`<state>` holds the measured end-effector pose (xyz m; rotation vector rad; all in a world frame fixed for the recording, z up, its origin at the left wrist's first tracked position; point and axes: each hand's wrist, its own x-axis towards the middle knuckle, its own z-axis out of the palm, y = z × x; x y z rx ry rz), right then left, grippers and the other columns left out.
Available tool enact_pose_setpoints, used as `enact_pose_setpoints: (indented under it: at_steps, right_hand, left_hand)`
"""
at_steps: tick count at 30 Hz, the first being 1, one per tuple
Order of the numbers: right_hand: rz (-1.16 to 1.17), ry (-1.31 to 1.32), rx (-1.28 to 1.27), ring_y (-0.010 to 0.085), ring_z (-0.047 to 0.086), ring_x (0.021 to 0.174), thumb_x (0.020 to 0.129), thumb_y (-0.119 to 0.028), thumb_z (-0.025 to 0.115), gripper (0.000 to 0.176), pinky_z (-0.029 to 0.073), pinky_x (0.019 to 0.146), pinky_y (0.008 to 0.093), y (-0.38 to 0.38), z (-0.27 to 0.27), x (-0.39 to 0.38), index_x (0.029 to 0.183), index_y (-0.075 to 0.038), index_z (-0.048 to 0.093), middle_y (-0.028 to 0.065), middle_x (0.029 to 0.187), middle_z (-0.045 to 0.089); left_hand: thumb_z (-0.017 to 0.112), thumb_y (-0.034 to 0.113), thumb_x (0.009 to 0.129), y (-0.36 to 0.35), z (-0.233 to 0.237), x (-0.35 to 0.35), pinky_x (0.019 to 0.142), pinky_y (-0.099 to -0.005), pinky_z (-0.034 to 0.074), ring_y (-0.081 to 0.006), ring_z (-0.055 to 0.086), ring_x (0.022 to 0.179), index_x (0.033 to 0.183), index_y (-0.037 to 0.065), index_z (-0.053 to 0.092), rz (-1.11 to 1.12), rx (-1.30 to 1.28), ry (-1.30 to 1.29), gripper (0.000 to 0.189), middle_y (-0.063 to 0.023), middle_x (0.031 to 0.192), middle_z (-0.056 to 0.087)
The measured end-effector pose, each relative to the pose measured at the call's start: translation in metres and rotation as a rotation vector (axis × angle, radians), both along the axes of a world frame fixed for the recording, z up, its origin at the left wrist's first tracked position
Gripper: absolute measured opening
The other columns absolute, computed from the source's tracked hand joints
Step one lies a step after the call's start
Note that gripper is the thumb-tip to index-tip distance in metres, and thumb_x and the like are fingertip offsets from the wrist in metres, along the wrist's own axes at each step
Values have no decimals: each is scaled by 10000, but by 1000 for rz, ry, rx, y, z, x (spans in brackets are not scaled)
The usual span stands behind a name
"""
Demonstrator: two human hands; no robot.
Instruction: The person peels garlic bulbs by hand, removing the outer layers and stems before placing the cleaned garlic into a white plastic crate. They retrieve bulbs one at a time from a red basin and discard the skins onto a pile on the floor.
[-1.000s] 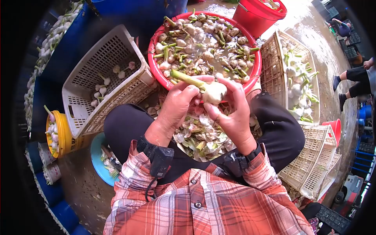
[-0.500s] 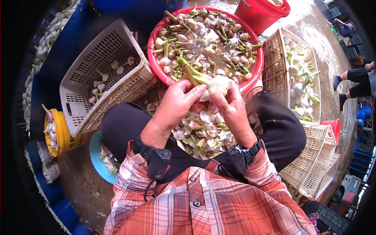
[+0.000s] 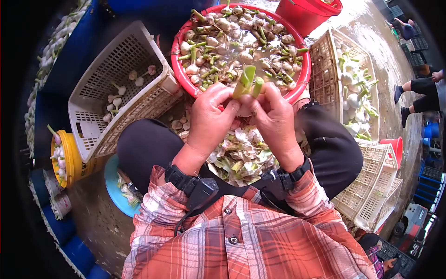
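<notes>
Both my hands meet at the near edge of a red basin (image 3: 175,60) and hold one garlic bulb (image 3: 245,109) between them. My left hand (image 3: 211,114) pinches its left side, and my right hand (image 3: 275,116) grips the right side. The green stem (image 3: 245,83) points up and away from me, with a leaf layer split apart from the stalk. My fingers cover most of the bulb. In the basin, many garlic bulbs with cut stems (image 3: 241,46) lie in murky water. Below my hands, a heap of peeled garlic skins (image 3: 244,156) lies between my legs.
On the left stand a white crate (image 3: 116,69) with a few bulbs, a yellow bucket (image 3: 74,158) and a blue basin (image 3: 111,183). To the right are a crate of garlic (image 3: 357,93), stacked crates (image 3: 362,186) and a red bucket (image 3: 309,16). Other people are at the far right.
The garlic stem, earlier slanting up left, now points upward and its outer layer is peeled apart. My hands have come closer together around the bulb.
</notes>
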<state>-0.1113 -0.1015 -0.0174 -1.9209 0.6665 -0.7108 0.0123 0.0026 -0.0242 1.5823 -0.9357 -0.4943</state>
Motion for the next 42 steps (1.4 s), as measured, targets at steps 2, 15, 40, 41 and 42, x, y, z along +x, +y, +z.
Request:
enact_pose_setpoints:
  at_steps: [2,15,40,41,42]
  right_hand:
    - [-79,-121,109,27,526,614,995,-120,637,124,418,518,201,0,-11,2,1048,-21,585,-3,763,587]
    - [54,-75,-446,315,620,802,863,4,697,189,506,713,372,-14,28,-36,1016,-46,597,120,894,616]
    - [35,-406,628,119,658,891,974,-55,640,102,541,812,260,-21,9,-45,1069,-25,616,37,1049,632]
    - [64,-448,595,129,645,953,972,-41,638,98,532,845,270,-24,9,-48,1066,-30,617,49,1081,625]
    - [105,-461,501,139,634,993,970,-39,640,95,522,882,282,-28,8,-49,1062,-35,619,52,1096,621]
  left_hand:
    - [671,84,944,-1,-5,0,736,-259,499,-130,625,791,1008,-2,700,40,-72,254,110,-34,926,653]
    - [738,105,888,7,24,-3,812,-288,549,-134,693,899,1288,29,633,-24,95,5,420,-102,1055,715]
    - [623,285,952,20,26,21,801,-246,475,-66,536,839,1082,54,577,-185,-247,977,269,19,904,568]
    - [608,267,948,23,23,24,802,-253,485,-68,527,818,1103,62,570,-166,-237,1007,260,25,891,555]
    - [598,260,948,25,17,28,833,-271,497,-88,560,860,1112,62,565,-182,-268,1056,259,5,923,578]
